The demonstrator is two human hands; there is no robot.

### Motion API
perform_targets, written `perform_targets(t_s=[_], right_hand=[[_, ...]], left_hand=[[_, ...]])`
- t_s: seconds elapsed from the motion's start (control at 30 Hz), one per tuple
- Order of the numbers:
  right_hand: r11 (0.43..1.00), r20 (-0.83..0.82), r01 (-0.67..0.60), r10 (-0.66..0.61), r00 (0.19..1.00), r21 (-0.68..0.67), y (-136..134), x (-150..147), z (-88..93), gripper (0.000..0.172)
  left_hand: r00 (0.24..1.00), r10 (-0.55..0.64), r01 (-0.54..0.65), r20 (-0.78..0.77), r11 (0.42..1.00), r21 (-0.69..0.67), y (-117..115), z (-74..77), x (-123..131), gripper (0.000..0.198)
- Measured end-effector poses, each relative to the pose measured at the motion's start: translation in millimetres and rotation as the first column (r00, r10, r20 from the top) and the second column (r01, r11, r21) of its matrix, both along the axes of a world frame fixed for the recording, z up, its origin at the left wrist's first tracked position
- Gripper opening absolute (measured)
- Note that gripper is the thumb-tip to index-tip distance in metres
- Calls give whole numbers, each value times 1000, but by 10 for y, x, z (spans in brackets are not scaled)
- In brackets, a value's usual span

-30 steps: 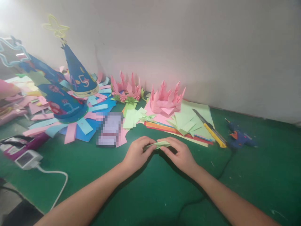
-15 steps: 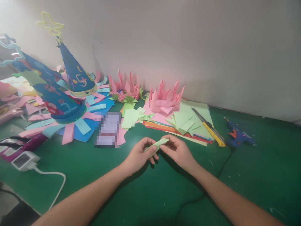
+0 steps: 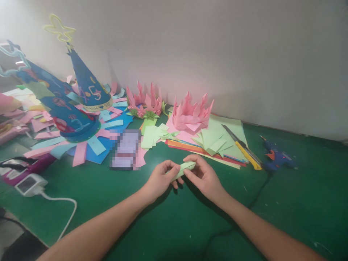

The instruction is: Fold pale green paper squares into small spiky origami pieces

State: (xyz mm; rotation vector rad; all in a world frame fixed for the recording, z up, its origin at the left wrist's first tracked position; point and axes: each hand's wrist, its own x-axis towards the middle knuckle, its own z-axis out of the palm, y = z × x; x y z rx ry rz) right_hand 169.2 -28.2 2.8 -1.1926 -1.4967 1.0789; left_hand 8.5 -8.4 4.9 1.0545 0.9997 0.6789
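Note:
A small folded piece of pale green paper (image 3: 187,168) is held above the table between my two hands. My left hand (image 3: 161,177) pinches its near left end between thumb and fingers. At the far right end, my right hand (image 3: 204,174) has its thumb and fingertips closed on the paper. Just beyond my hands lie loose green paper pieces (image 3: 216,142) on a stack of coloured sheets. A pink paper crown (image 3: 191,115) stands on that stack, and a second pink crown (image 3: 144,100) with green leaves is to its left.
To the right lie a yellow utility knife (image 3: 248,156) and a blue glue gun (image 3: 278,157) with its cord. Blue cone hats (image 3: 89,85) stand at the left among paper strips. A blurred-out phone (image 3: 125,149) and a white charger (image 3: 31,185) with cable lie on the green table (image 3: 168,232).
The folded paper's right end has turned and dipped slightly, showing more of its face. My right fingers have shifted a little around it; my left hand stays nearly in place.

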Motion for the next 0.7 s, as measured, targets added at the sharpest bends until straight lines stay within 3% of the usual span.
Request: perform_targets(t_s=[0.3, 0.7], right_hand=[[997, 69, -31, 26, 997, 72, -5, 7, 34, 6], [996, 92, 14, -22, 996, 83, -22, -5, 46, 7]], left_hand=[[998, -6, 10, 69, 998, -62, 14, 21, -4, 35], [993, 29, -19, 114, 996, -86, 4, 36, 8, 36]])
